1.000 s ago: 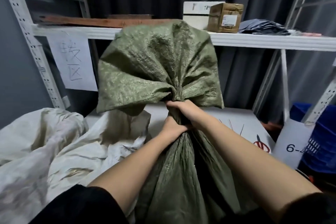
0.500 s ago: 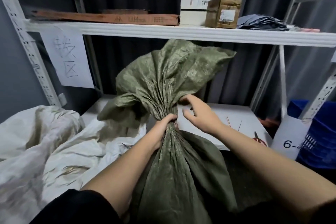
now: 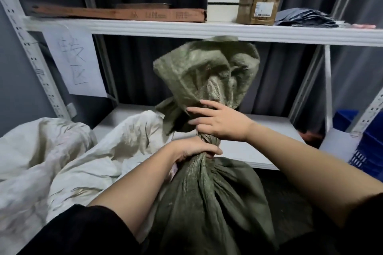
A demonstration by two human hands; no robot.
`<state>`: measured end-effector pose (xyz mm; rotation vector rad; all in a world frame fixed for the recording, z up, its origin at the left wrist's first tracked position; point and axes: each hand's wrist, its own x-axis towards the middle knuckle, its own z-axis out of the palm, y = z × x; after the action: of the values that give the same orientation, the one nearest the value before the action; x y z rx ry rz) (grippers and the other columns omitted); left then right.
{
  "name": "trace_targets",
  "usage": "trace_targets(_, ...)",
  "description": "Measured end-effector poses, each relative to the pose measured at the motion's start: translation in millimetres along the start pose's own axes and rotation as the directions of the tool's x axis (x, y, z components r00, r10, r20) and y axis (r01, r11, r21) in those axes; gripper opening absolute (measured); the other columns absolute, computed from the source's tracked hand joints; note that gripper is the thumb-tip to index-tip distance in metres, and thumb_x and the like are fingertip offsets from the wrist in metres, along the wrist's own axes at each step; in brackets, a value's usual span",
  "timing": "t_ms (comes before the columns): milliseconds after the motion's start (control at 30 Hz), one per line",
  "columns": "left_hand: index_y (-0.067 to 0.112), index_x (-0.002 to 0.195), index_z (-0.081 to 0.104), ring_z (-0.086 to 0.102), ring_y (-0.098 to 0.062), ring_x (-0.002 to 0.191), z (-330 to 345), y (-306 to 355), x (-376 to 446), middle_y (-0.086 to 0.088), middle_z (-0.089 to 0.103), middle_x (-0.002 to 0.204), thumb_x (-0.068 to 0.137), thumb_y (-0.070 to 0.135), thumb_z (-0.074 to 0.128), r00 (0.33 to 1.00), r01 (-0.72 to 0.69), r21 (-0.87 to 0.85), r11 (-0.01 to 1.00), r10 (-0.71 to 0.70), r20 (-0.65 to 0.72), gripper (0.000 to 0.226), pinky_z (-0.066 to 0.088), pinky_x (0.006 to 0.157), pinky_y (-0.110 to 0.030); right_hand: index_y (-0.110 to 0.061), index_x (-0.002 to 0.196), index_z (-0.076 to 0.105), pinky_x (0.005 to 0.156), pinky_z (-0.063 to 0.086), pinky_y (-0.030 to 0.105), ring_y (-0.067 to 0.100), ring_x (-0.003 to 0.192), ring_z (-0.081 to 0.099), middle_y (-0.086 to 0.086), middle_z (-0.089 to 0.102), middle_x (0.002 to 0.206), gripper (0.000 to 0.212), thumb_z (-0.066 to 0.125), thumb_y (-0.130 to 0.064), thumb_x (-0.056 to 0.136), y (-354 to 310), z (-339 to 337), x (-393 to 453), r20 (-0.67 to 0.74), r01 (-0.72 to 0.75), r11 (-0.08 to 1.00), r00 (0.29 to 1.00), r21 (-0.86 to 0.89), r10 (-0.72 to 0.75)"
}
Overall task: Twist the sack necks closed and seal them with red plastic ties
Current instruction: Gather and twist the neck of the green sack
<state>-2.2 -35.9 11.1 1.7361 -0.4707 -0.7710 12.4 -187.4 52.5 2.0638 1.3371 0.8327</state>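
Observation:
A green woven sack stands upright in front of me, its neck wound into a tight rope. My left hand clamps the neck at its base. Just above it, my right hand wraps the upper part of the neck, fingers spread over the loose top fabric, which stands up in a bunch under the upper shelf. No red tie shows in either hand; my right arm covers the shelf area where they lay.
White sacks are heaped at my left. The white lower shelf lies behind the sack. The upper shelf carries a flat brown carton, a white box and a cardboard box. A blue crate sits at the right.
My right hand let go, then took hold again higher on the neck. The neck is wound tighter, and the loose top has turned and stands upright in a bunch.

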Motion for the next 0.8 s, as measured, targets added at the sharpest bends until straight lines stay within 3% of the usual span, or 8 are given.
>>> trace_targets(67,0.017,0.086,0.067,0.062,-0.014,0.074,0.8,-0.9,3.0,0.0,0.067,0.078,0.07,0.018,0.078,0.991,-0.068,-0.019,0.998,0.065,-0.12,0.02,0.051,0.076,-0.028,-0.013,0.081,0.057,0.111,0.031,0.049,0.028,0.097,0.064,0.005,0.063,0.077,0.016,0.047,-0.003,0.088,8.9,-4.5,0.5,-0.022,-0.03,1.0,0.999,-0.006,0.03)
trace_targets(167,0.025,0.096,0.063,0.063,-0.007,0.09,9.1,-11.4,5.2,0.007,0.068,0.097,0.074,0.015,0.08,0.957,-0.147,0.052,0.988,0.156,-0.246,0.03,0.047,0.086,-0.018,-0.014,0.076,0.055,0.103,0.043,0.045,0.027,0.064,0.059,0.003,0.056,0.062,0.006,0.051,-0.012,0.072,20.4,-10.4,-2.0,0.112,-0.096,0.995,0.99,0.034,0.091)
trace_targets(300,0.02,0.104,0.055,0.059,-0.01,0.093,26.0,-25.7,8.1,0.004,0.064,0.099,0.068,0.013,0.083,0.912,-0.224,0.031,0.974,0.221,-0.347,0.046,0.046,0.077,-0.01,-0.017,0.083,0.053,0.079,0.046,0.035,0.028,0.073,0.064,0.004,0.065,0.071,0.018,0.052,-0.023,0.066,16.8,-25.1,1.1,0.423,-0.236,0.968,0.888,0.085,0.179)
trace_targets(400,0.018,0.111,0.043,0.06,-0.021,0.094,35.8,-24.0,11.1,-0.001,0.06,0.099,0.063,0.029,0.077,0.824,-0.105,0.194,0.975,0.194,-0.533,0.06,0.046,0.075,-0.027,-0.02,0.102,0.049,0.066,0.041,0.031,0.031,0.088,0.065,0.006,0.067,0.092,0.029,0.057,-0.032,0.076,11.0,-36.7,7.2,0.64,-0.477,0.876,0.697,0.077,0.323)
trace_targets(500,0.02,0.116,0.035,0.062,-0.031,0.093,40.7,-25.1,9.6,-0.001,0.061,0.093,0.072,0.026,0.071,0.748,0.056,0.456,0.888,0.265,-0.608,0.057,0.042,0.069,-0.034,-0.018,0.102,0.051,0.063,0.04,0.028,0.026,0.081,0.06,0.008,0.065,0.096,0.036,0.067,-0.029,0.072,6.8,-36.3,8.9,0.853,-0.72,0.683,0.43,0.126,0.296)
trace_targets(600,0.021,0.125,0.036,0.06,-0.033,0.102,44.5,-28.1,8.4,-0.006,0.063,0.112,0.075,0.027,0.071,0.723,0.069,0.675,0.734,0.429,-0.541,0.061,0.042,0.079,-0.037,-0.002,0.104,0.063,0.061,0.043,0.025,0.022,0.075,0.057,0.011,0.063,0.089,0.037,0.069,-0.017,0.07,4.8,-28.6,1.5,0.956,-0.893,0.408,0.264,0.192,0.129)
trace_targets(700,0.021,0.134,0.036,0.056,-0.03,0.109,44.4,-33.2,6.0,-0.003,0.05,0.127,0.078,0.029,0.07,0.755,0.062,0.829,0.556,0.517,-0.404,0.066,0.039,0.09,-0.037,-0.002,0.091,0.068,0.063,0.047,0.025,0.025,0.071,0.059,0.013,0.064,0.083,0.038,0.068,-0.02,0.058,0.3,-21.8,-13.2,0.979,-0.975,0.103,0.188,0.195,-0.076)
trace_targets(800,0.021,0.144,0.027,0.054,-0.034,0.105,38.7,-37.2,0.1,-0.006,0.039,0.132,0.084,0.025,0.063,0.814,-0.027,0.911,0.411,0.538,-0.219,0.07,0.037,0.091,-0.037,-0.009,0.068,0.068,0.062,0.046,0.026,0.022,0.063,0.056,0.009,0.063,0.066,0.019,0.064,-0.023,0.056,-5.4,-16.3,-28.1,0.961,-0.984,-0.112,0.161,0.138,-0.227)
